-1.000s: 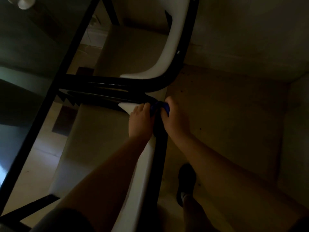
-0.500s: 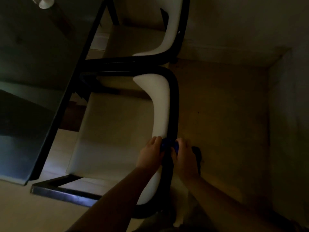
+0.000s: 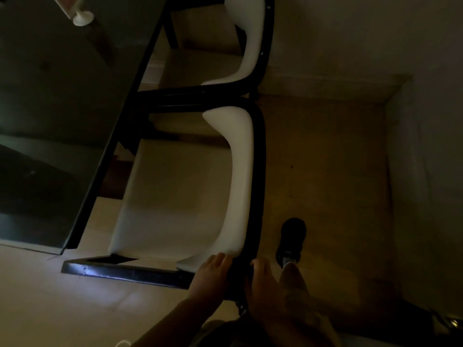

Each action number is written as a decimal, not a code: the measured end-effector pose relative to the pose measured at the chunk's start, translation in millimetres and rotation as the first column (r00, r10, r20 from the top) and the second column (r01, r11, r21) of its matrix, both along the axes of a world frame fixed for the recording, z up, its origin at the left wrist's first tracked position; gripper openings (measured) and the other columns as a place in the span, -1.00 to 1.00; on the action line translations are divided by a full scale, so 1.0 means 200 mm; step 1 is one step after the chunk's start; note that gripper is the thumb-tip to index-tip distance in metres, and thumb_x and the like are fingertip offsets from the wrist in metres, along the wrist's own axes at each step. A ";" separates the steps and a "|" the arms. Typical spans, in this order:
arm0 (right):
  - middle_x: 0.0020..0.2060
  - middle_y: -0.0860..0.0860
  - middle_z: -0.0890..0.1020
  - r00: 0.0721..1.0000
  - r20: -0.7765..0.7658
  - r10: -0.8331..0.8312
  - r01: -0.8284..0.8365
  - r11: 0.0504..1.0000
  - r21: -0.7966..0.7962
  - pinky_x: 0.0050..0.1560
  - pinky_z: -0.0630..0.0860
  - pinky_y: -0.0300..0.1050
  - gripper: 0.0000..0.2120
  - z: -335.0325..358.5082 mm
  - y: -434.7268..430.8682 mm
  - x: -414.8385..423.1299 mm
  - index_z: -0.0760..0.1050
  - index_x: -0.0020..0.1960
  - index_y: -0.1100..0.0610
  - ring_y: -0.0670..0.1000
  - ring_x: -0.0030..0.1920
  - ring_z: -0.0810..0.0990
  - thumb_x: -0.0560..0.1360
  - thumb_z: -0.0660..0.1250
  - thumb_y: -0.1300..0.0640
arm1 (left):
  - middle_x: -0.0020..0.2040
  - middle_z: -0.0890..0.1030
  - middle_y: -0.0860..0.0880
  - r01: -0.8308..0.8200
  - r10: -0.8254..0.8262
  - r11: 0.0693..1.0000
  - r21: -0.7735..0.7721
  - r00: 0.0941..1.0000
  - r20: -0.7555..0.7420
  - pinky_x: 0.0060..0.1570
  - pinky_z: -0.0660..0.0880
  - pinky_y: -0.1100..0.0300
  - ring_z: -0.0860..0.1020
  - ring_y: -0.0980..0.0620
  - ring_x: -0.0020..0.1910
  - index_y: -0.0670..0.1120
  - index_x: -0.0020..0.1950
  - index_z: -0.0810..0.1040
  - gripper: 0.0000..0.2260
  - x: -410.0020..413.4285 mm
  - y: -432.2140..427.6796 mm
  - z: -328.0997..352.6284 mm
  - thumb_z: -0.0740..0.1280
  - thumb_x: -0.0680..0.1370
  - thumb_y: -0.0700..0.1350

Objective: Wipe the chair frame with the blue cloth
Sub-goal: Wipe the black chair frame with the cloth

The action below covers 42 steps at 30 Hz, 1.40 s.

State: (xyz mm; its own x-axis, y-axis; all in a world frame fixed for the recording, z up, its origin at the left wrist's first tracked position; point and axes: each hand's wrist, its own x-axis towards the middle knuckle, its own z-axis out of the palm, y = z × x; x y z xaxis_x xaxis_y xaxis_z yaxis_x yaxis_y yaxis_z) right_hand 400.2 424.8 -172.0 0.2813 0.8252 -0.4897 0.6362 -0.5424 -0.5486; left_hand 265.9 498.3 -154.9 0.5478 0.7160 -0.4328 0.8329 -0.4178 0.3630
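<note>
The near chair has a black frame [image 3: 259, 171] curving around a white backrest [image 3: 239, 176] and pale seat [image 3: 175, 196]. My left hand [image 3: 210, 274] and my right hand [image 3: 263, 279] clasp the frame from either side at its near corner, where the rail bends toward the lower bar [image 3: 120, 271]. The gap between my hands is too dark to show the blue cloth, which was pinched there in the earlier frames.
A dark glass table [image 3: 50, 121] with a black edge runs along the left. A second, matching chair [image 3: 253, 41] stands farther away. My foot in a dark shoe [image 3: 292, 236] is on the tan floor [image 3: 325, 171] right of the chair. A wall [image 3: 426, 171] closes the right side.
Both hands slid together along the top rail of the frame, from its far corner to its near corner. The blue cloth showed between them earlier and is lost in shadow now.
</note>
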 end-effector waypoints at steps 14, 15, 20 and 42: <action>-0.04 -0.06 0.44 0.948 -0.080 -0.309 0.318 0.934 0.161 -0.27 0.43 -0.11 -0.64 -0.02 0.66 0.37 0.34 0.22 0.11 0.02 -0.13 0.54 0.56 0.16 -0.12 | 0.09 0.46 -0.15 -0.295 0.273 0.951 0.090 0.942 0.194 -0.02 0.52 -0.02 0.48 -0.16 0.05 -0.11 0.26 0.42 -0.67 0.52 0.52 -0.08 0.28 0.55 0.01; -0.08 -0.09 0.43 0.948 -0.079 -0.309 0.318 0.930 0.185 -0.31 0.40 -0.15 -0.65 -0.03 0.77 0.43 0.36 0.20 0.12 0.02 -0.15 0.54 0.57 0.17 -0.11 | 0.07 0.46 -0.15 -0.314 0.287 0.944 0.106 0.935 0.208 -0.06 0.54 -0.02 0.49 -0.16 0.02 -0.11 0.24 0.42 -0.69 0.58 0.62 -0.09 0.30 0.54 -0.01; -0.05 0.05 0.56 0.951 -0.113 -0.288 0.308 0.920 0.242 -0.31 0.42 -0.09 -0.75 -0.07 1.29 0.66 0.37 0.17 0.15 0.09 -0.16 0.58 0.61 0.18 0.00 | 0.01 0.46 -0.15 -0.326 0.281 0.917 0.231 0.937 0.208 -0.12 0.52 0.00 0.49 -0.15 -0.03 -0.12 0.14 0.43 -0.73 0.82 1.10 -0.12 0.36 0.50 -0.07; 0.14 0.18 0.50 0.999 -0.010 0.044 -0.041 0.973 0.226 0.00 0.53 0.19 -0.77 -0.08 2.35 1.03 0.23 0.18 0.04 0.25 0.05 0.54 0.56 -0.01 0.00 | -0.06 0.53 -0.11 -0.570 0.530 0.762 0.309 0.822 0.208 -0.13 0.42 0.03 0.47 -0.13 -0.07 -0.08 0.03 0.47 -0.87 1.19 2.01 -0.18 0.30 0.51 -0.10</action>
State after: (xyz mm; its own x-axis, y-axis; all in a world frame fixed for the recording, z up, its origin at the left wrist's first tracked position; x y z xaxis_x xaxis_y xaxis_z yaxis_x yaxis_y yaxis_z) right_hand 606.2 894.7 -188.3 0.2374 0.9260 -0.2937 0.6468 -0.3762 -0.6633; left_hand 504.6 901.3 -191.2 0.0400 0.9970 -0.0662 0.9246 -0.0118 0.3807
